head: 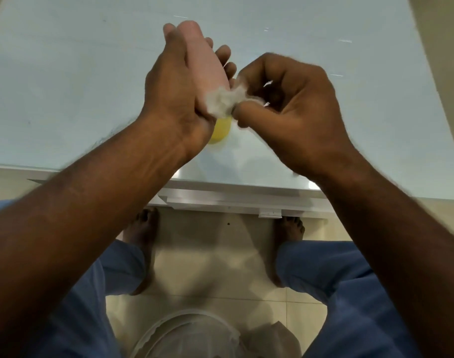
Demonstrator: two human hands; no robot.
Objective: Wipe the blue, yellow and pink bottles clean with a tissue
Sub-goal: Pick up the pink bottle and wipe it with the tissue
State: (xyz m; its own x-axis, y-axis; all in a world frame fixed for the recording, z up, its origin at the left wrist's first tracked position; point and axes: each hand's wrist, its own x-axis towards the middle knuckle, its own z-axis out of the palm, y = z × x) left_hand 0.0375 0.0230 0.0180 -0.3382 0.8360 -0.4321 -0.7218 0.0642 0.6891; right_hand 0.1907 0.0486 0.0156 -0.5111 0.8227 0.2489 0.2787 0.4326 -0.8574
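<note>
My left hand grips a pale pink bottle, held above the table with its far end pointing away from me. My right hand pinches a crumpled white tissue and presses it against the near part of the pink bottle. Below the hands, a yellow bottle lies on the table, mostly hidden by my left wrist. No blue bottle is in view.
The pale glass-topped table fills the upper frame; its near edge runs just below my wrists. Under it are a tiled floor, my bare feet and blue trousers. A white round bin-like object stands on the floor at the bottom.
</note>
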